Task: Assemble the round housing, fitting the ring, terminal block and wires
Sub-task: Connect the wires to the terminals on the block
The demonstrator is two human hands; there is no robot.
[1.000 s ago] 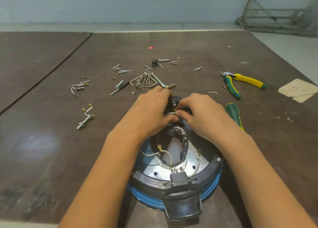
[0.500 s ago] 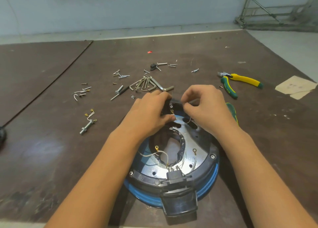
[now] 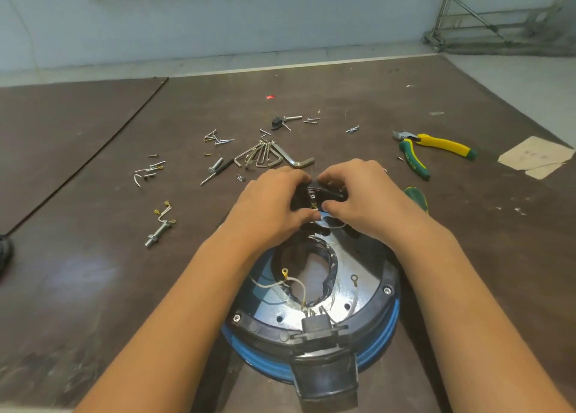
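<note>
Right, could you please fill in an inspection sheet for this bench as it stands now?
Surface: dark brown board, scuffed and marked.
Job's things: round housing, blue-rimmed, at the near edge; terminal block at its far side.
Clutter: hex keys, loose screws, bolt, pliers, green-handled tool partly behind the right hand, paper scraps.
Grippers: left hand and right hand both hold the terminal block, fingers curled round it.
Cables: white wires with ring lugs lie loose inside the housing.
Surroundings: pale wall, metal frame at far right.
</note>
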